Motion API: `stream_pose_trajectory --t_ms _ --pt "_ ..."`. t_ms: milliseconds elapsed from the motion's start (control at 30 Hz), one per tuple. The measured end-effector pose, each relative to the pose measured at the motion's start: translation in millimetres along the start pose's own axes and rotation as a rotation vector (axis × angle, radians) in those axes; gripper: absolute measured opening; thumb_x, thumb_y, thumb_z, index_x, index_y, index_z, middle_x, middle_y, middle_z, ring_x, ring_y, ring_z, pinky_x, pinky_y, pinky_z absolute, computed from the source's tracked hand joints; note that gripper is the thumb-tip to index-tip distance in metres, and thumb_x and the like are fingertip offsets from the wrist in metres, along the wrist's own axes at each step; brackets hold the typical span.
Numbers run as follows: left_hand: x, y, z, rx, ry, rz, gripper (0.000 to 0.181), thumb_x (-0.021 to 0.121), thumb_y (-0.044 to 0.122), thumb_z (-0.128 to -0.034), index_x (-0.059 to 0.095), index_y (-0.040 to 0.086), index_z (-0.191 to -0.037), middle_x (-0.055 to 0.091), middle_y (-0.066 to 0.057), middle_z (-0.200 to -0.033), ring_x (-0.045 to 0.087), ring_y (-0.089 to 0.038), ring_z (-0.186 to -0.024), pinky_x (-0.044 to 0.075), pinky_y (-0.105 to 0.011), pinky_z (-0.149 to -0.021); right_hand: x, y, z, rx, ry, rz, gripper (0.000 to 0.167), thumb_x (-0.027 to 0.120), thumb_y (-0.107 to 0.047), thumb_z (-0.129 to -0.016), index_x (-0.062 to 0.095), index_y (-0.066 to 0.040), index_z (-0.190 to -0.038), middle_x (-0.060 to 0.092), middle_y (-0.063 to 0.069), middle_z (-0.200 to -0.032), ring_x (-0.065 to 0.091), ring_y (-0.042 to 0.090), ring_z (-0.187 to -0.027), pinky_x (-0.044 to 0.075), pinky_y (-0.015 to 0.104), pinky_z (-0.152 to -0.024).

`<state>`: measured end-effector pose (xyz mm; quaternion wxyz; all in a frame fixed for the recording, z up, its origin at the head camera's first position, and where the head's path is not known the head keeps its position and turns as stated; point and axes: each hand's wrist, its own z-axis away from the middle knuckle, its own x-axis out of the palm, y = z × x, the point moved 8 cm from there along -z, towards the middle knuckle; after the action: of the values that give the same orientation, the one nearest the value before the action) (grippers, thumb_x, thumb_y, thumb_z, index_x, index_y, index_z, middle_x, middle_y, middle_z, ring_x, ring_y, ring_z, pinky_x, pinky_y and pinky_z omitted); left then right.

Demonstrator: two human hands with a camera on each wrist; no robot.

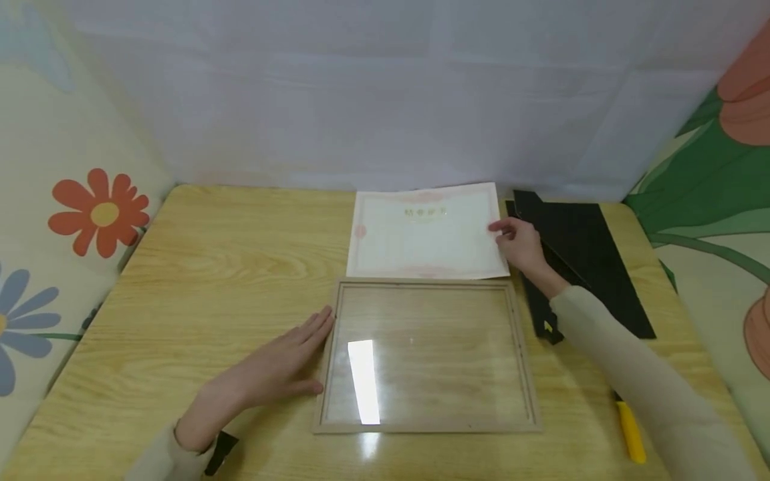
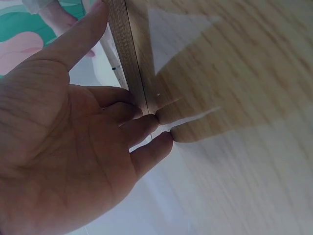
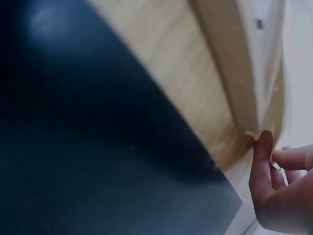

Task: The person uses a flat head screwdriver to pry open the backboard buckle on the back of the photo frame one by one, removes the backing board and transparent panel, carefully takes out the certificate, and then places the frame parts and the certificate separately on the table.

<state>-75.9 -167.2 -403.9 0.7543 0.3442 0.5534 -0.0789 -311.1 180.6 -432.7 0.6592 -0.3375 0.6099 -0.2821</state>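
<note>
A wooden picture frame [image 1: 525, 354] with a clear pane lies flat on the table in the head view. My left hand [image 1: 283, 361] rests against its left side, fingers fairly straight; in the left wrist view, the fingertips [image 2: 164, 142] touch the tabletop beside the frame's wooden edge [image 2: 128, 54]. Just behind the frame lies a white certificate [image 1: 424, 244] with a pink border and gold lettering. At its right edge, my right hand [image 1: 522, 247] pinches the paper between thumb and fingers; the right wrist view shows thumb and fingers [image 3: 261, 166] close together near the frame's corner.
To the right lies a black backing board [image 1: 583, 234] with a stand leg, partly under my right forearm. A yellow-handled tool [image 1: 630, 431] is near the front right, its tip hidden by the sleeve. A white cloth [image 1: 385, 100] hangs behind the wood-grain table [image 1: 240, 267].
</note>
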Motion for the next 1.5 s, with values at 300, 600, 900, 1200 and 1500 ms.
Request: stream_pose_trajectory --t_ms 300,600,900,1200,1500 --pt "1.4 -1.3 1.6 -0.010 -0.004 0.000 0.096 0.070 0.038 -0.0860 0.016 -0.009 -0.149 0.011 -0.026 -0.156 0.019 -0.039 -0.142 0.024 -0.054 -0.111 18 -10 4.3 -0.022 -0.120 0.219 0.029 0.061 -0.003 -0.090 0.062 0.002 -0.119 0.045 0.030 -0.124 0.038 0.042 -0.114 0.038 0.051 -0.089" --pt "-2.1 -0.4 3.1 -0.007 0.013 0.007 0.096 0.071 0.039 -0.0850 0.018 -0.009 -0.149 0.012 -0.026 -0.156 0.020 -0.040 -0.141 0.025 -0.055 -0.110 38 -34 29.2 -0.205 -0.291 0.410 0.050 0.061 -0.012 -0.092 0.049 -0.001 -0.139 0.020 0.030 -0.152 0.014 0.048 -0.138 0.017 0.065 -0.108" --pt "-3.6 0.2 1.4 0.002 0.015 0.010 0.095 0.072 0.036 -0.0851 0.018 -0.009 -0.149 0.013 -0.026 -0.156 0.020 -0.040 -0.141 0.024 -0.054 -0.110 45 -32 35.0 -0.184 -0.359 0.526 0.054 0.061 -0.019 -0.095 0.044 -0.005 -0.144 0.022 0.026 -0.154 0.017 0.047 -0.139 0.017 0.067 -0.108" --pt "-1.7 -0.3 -2.2 -0.028 -0.018 0.030 0.095 0.073 0.031 -0.0857 0.016 -0.008 -0.150 0.011 -0.023 -0.157 0.017 -0.037 -0.143 0.022 -0.052 -0.112 43 -28 35.4 -0.171 -0.365 0.504 0.055 0.060 -0.019 -0.096 0.041 -0.004 -0.146 0.019 0.026 -0.155 0.016 0.049 -0.138 0.016 0.068 -0.108" --pt "-1.9 -1.4 -0.4 -0.025 -0.008 0.014 0.094 0.073 0.032 -0.0858 0.017 -0.008 -0.150 0.012 -0.023 -0.157 0.017 -0.038 -0.142 0.022 -0.052 -0.112 29 -53 87.8 -0.268 -0.319 0.464 0.056 0.065 -0.018 -0.093 0.043 0.002 -0.141 0.034 0.033 -0.142 0.027 0.049 -0.131 0.030 0.062 -0.103"
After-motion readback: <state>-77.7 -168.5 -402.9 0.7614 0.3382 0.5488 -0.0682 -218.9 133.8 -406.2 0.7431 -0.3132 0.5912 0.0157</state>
